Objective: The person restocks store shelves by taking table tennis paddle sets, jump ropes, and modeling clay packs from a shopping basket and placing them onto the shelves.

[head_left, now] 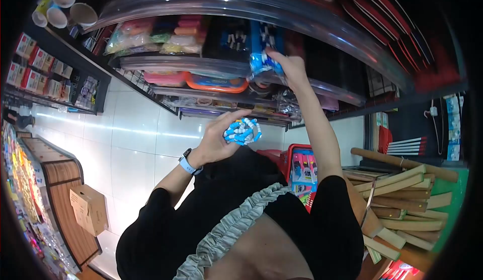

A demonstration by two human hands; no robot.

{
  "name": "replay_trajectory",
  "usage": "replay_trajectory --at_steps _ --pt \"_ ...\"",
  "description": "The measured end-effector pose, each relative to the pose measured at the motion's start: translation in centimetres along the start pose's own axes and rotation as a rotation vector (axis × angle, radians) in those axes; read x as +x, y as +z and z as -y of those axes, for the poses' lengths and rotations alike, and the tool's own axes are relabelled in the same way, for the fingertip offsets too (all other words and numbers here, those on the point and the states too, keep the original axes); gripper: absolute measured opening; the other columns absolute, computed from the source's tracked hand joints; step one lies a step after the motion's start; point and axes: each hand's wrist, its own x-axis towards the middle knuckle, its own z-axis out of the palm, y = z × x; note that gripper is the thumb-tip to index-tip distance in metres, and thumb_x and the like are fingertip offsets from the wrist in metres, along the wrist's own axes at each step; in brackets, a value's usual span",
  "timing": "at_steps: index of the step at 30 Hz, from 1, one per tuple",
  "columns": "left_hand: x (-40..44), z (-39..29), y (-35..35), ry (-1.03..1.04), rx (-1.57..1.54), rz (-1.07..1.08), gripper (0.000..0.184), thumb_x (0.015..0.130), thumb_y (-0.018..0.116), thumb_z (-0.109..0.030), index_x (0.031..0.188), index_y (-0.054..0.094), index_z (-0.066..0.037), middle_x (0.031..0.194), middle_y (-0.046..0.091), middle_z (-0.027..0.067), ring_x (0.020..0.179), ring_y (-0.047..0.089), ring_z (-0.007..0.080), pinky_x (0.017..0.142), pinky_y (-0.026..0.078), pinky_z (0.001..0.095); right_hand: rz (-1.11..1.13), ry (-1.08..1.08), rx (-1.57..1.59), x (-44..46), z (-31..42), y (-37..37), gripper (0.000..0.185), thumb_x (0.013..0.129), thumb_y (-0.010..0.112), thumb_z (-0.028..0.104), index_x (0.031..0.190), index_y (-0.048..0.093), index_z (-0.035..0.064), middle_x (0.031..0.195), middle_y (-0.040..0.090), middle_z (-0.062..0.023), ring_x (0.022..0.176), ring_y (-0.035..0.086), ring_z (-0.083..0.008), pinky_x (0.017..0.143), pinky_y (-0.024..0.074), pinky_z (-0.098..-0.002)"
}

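Observation:
My left hand [217, 138], with a watch [187, 160] on the wrist, is closed around a coiled blue and white beaded skipping rope [243, 132]. Further up, my right hand [292, 68] reaches onto the shelf. Its fingers are pressed on a clear and blue plastic packet [264, 62] at the shelf's front lip; the packet's contents are partly blurred. Behind it, more blue packaging with white and dark pieces [266, 34] stands on the shelf, beside a dark packet of beaded pieces [235, 41].
Clear plastic shelf lips [241, 8] run across above and below my right hand. Pastel bagged goods [176, 36] fill the shelf's left. A red basket [291, 151] stands beside me, and wooden-handled items [402, 207] are piled at right. A cardboard box [88, 209] sits on the left.

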Motion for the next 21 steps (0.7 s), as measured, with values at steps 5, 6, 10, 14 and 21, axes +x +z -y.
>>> replay_trajectory --at_steps 5,6,10,14,21 --pt "-0.2 0.9 -1.8 -0.025 0.008 -0.039 0.055 0.067 0.064 -0.001 0.121 0.056 -0.002 0.102 0.064 0.0165 0.09 0.065 0.027 0.08 0.049 0.0319 -0.115 -0.204 -0.265 8.0 -3.0 4.2 0.057 0.073 0.077 0.029 0.117 0.056 0.0006 0.111 0.061 -0.0103 0.104 0.056 -0.0227 0.092 0.0403 -0.0337" --pt "-0.2 1.2 -2.2 -0.031 0.008 -0.04 0.053 0.068 0.066 -0.003 0.12 0.056 -0.001 0.103 0.064 0.0158 0.092 0.065 0.025 0.081 0.048 0.0311 -0.149 -0.271 -0.255 8.7 -3.5 4.8 0.058 0.073 0.076 0.031 0.118 0.056 0.0014 0.113 0.06 -0.0113 0.105 0.055 -0.0238 0.094 0.0394 -0.034" --pt "0.1 1.7 -3.0 -0.043 -0.011 -0.035 0.057 0.066 0.063 0.0 0.122 0.055 -0.003 0.106 0.064 0.0175 0.093 0.065 0.0299 0.081 0.049 0.0331 0.044 -0.285 -0.476 8.5 -1.4 5.6 0.067 0.073 0.076 0.031 0.126 0.049 0.0014 0.126 0.051 -0.0141 0.116 0.049 -0.0248 0.098 0.0373 -0.0345" --pt "0.8 2.1 -3.5 -0.062 -0.052 -0.016 0.058 0.066 0.062 -0.001 0.123 0.054 -0.003 0.106 0.064 0.0161 0.095 0.064 0.0264 0.084 0.048 0.0318 -0.094 -0.511 -0.953 9.0 -3.2 4.0 0.064 0.079 0.07 0.037 0.128 0.047 0.0029 0.123 0.054 -0.0154 0.117 0.049 -0.0267 0.1 0.0354 -0.0358" --pt "2.8 2.7 -4.3 -0.247 -0.327 0.002 0.051 0.071 0.056 0.001 0.122 0.052 0.001 0.095 0.066 0.0075 0.084 0.059 0.0098 0.077 0.047 0.0243 0.278 -0.159 -0.596 0.1 1.2 5.6 0.061 0.091 0.049 0.049 0.128 0.049 0.0012 0.114 0.06 -0.0148 0.112 0.053 -0.0238 0.1 0.0346 -0.0353"
